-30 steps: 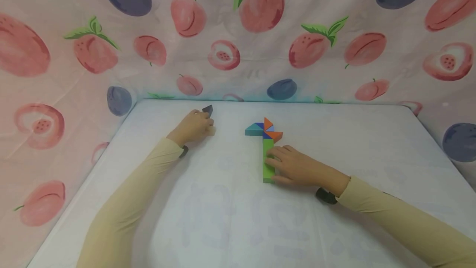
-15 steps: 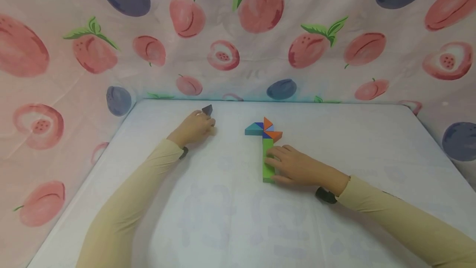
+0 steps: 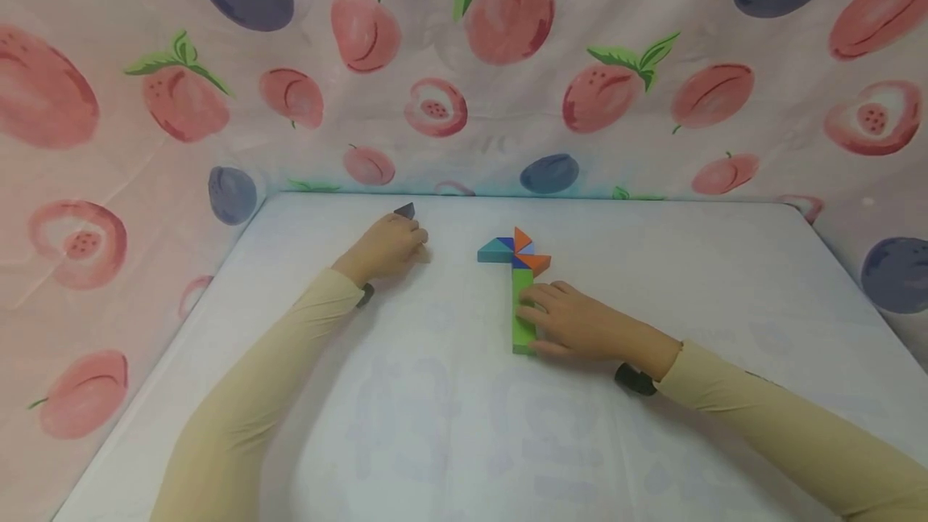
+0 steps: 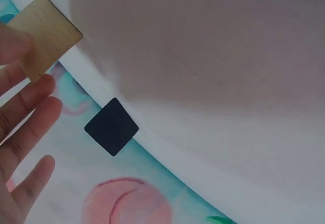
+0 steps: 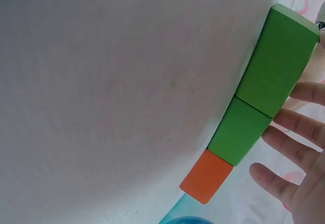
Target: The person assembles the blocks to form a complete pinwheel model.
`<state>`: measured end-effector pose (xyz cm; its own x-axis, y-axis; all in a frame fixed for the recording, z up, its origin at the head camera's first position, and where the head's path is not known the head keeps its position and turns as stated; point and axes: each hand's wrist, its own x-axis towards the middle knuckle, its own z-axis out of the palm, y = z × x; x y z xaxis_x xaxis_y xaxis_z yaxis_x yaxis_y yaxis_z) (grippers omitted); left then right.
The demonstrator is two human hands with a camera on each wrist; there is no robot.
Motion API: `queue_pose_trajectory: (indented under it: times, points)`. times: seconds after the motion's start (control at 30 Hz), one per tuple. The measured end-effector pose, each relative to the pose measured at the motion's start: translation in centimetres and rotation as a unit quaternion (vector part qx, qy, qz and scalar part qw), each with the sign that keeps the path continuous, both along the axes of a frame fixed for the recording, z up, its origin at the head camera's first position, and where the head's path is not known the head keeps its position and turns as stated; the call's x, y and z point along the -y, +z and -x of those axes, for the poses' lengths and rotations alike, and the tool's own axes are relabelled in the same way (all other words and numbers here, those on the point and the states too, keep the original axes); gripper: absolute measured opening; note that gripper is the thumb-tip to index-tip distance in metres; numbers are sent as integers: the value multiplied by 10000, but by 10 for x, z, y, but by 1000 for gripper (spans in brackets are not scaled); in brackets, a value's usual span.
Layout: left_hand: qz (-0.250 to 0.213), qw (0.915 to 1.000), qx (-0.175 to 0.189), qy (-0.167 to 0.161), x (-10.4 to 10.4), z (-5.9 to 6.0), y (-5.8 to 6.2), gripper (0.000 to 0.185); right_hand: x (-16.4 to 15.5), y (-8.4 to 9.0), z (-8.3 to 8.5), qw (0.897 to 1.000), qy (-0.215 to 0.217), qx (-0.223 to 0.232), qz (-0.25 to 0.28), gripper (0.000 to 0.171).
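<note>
Left hand pinching a plain wooden block beside a dark block on the table. Right hand fingers spread along the green blocks — could nudge the pinwheel apart if pushed.

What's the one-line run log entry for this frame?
left hand: holds wooden block, near dark block | right hand: fingers rest on green blocks | pinwheel of triangles above green blocks

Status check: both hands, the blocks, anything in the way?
Left hand pinches a plain wooden block. Right hand rests open against green blocks. Dark block lies beyond left hand.
</note>
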<state>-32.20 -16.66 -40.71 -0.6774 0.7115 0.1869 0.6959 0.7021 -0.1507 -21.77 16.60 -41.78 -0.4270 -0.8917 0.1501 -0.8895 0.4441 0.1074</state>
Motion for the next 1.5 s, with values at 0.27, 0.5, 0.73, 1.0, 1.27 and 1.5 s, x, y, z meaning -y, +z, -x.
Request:
queue_pose_trajectory:
  times: [0.27, 0.5, 0.73, 1.0, 1.27, 1.5]
  points:
    - [-160, 9998, 138, -42, -8, 1, -6, 14, 0, 1, -1, 10000, -11, 12, -19, 42]
    - [-234, 9987, 335, -305, -31, -9, -3, 17, 1, 2, -1, 10000, 7, -2, -4, 42]
    - [-239, 9979, 345, -487, -50, -15, -2, 11, 1, 1, -1, 10000, -60, 57, -47, 42]
    - [-248, 9985, 313, -370, -70, -22, 0, 16, 1, 1, -1, 9994, -186, 228, -205, 44]
    - [-141, 9992, 316, -221, -87, -24, -4, 20, 1, 2, -2, 9999, -91, 91, -96, 44]
    - [102, 9988, 409, -234, -92, -24, -2, 23, 1, 1, -1, 9998, -101, 148, -91, 43]
